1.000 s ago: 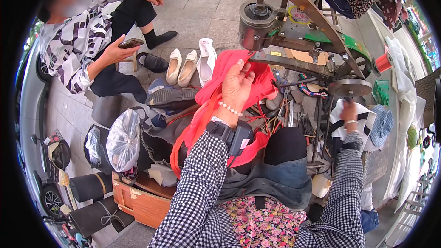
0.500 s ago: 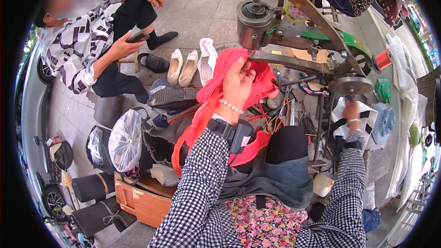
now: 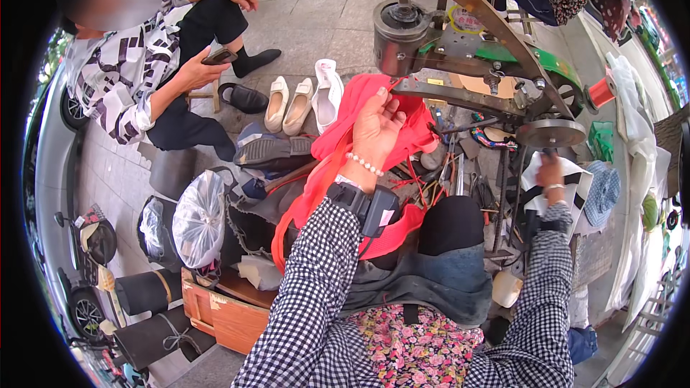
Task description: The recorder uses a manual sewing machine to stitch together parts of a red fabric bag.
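My left hand [image 3: 377,129] grips a red fabric bag [image 3: 345,144] and holds it up against the arm of a metal shoe-stitching machine [image 3: 460,43]. The bag's red straps hang down over my lap. My right hand [image 3: 552,171] is low at the right, closed on the grip under the machine's round handwheel [image 3: 550,133]. A pearl bracelet and a black wrist device sit on my left forearm. What lies under the bag at the machine's tip is hidden.
A seated person [image 3: 144,79] holding a phone is at upper left. Cream flat shoes [image 3: 289,104], a black shoe [image 3: 244,97] and a white shoe lie on the pavement. A wooden box [image 3: 223,309], bags and tools crowd the left and centre. An orange thread spool [image 3: 602,91] stands at the right.
My left hand has shifted the red bag slightly along the machine arm. My right hand stays at the handwheel.
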Action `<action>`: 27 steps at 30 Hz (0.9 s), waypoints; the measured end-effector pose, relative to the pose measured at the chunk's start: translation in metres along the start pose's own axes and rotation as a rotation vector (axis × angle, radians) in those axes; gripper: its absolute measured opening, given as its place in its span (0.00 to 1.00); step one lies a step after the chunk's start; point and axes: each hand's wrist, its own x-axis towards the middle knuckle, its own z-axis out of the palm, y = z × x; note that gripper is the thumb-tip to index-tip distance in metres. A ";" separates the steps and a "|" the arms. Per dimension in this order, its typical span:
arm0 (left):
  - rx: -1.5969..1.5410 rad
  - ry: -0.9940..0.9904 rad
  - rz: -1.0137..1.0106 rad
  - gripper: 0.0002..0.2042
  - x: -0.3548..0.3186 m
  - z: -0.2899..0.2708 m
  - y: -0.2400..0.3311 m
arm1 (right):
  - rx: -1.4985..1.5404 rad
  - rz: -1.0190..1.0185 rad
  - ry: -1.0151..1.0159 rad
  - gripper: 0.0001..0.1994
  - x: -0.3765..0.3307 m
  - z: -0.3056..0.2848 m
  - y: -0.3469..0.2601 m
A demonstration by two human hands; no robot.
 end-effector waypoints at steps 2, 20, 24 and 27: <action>-0.003 -0.007 0.001 0.07 -0.001 0.000 0.001 | 0.902 0.744 -0.245 0.14 -0.003 0.025 -0.042; 0.018 -0.022 -0.025 0.06 -0.001 -0.001 -0.003 | 0.812 0.342 0.014 0.07 -0.002 -0.022 -0.062; 0.044 -0.011 -0.035 0.06 0.000 0.000 -0.002 | 0.980 0.499 0.229 0.07 -0.001 -0.094 -0.016; -0.025 0.005 -0.066 0.06 -0.001 -0.001 -0.002 | 0.131 0.205 0.165 0.06 -0.001 -0.051 0.011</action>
